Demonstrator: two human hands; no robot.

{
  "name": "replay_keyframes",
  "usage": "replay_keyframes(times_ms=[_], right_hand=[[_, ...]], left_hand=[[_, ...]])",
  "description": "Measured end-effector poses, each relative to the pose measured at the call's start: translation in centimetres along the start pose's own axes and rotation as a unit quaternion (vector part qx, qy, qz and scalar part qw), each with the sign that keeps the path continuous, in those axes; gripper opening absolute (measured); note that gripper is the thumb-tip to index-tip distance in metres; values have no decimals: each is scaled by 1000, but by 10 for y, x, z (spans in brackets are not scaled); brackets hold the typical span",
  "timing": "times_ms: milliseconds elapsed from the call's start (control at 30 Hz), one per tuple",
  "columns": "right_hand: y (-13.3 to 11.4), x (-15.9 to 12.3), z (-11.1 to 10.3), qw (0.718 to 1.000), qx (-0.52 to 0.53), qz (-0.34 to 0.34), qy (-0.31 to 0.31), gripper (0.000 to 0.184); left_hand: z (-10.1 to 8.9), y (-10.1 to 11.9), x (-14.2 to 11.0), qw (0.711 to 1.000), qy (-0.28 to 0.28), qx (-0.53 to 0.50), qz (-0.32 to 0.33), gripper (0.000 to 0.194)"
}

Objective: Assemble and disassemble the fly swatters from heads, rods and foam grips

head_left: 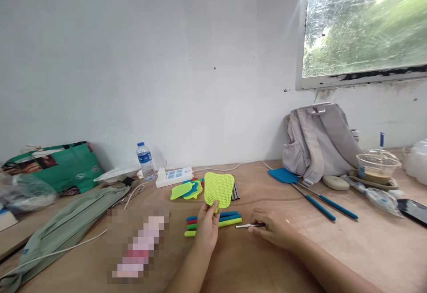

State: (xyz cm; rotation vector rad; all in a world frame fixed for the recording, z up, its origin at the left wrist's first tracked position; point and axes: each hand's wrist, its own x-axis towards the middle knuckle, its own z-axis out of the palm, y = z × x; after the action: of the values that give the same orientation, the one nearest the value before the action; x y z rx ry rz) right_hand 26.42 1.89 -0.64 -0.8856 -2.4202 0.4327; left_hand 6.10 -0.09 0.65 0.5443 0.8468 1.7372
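Observation:
My left hand (207,230) is closed on the neck of a yellow-green fly swatter head (219,188), a perforated paddle held upright. In my right hand (271,227), just above the table, is a thin metal rod (243,226) pointing left; a bit of yellow-green shows past the hand. Several coloured handle grips (231,223) in blue, red, green and yellow-green lie behind and beside my left hand, which partly covers them. Farther back rests a pile of loose swatter heads (182,190). Some metal rods (236,190) lie partly hidden by the held head.
Blue fly swatters (283,176) with blue grips lie at right, before a backpack (320,137). A drink cup (376,166) and phone (413,210) stand farther right. A power strip (175,176), water bottle (145,161), cable and green cloth (73,221) are left.

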Motion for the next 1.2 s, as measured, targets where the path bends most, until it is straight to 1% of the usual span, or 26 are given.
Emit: replay_keyframes(times_ms=[67,133,200,267,367,433,500,633,700,800,867,1000,1100,1200], right_hand=[[-4,0,0,1000,-7,-11,-3,32],[-5,0,1,1000,-14,-5,-9,37],[-5,1,2,1000,-14,7,-5,37],[-5,1,3,1000,-9,7,17,39],[-7,2,5,999,-1,-19,48,41],[-10,2,7,997,3,-38,63,39],[-13,2,8,995,0,-56,77,36],[-20,0,7,991,-29,-98,84,33],[-21,-1,4,988,-36,-105,104,32],[-22,-3,-1,984,-36,-93,144,31],[-22,-3,-4,983,-40,-87,155,31],[-21,-3,-6,983,-53,-80,155,28],[-18,-1,-2,984,-50,-80,151,25],[-15,0,3,985,-47,-65,151,23]], left_hand=[[4,-1,-4,1000,20,-21,-1,20],[6,-2,-6,999,14,-47,1,21],[6,-2,-7,997,0,-78,-9,16],[5,-3,-8,995,-3,-96,-14,10],[3,-6,-6,995,22,-100,-1,11],[3,-9,-6,994,31,-104,3,13],[4,-10,-8,994,29,-104,0,13],[6,-12,-13,995,21,-101,-3,17],[6,-12,-14,995,19,-99,-6,19],[6,-11,-13,995,24,-99,-14,18],[6,-10,-12,994,28,-100,-22,17],[7,-8,-14,994,26,-98,-34,18],[9,-8,-17,994,21,-94,-41,18],[12,-8,-20,994,20,-90,-54,16]])
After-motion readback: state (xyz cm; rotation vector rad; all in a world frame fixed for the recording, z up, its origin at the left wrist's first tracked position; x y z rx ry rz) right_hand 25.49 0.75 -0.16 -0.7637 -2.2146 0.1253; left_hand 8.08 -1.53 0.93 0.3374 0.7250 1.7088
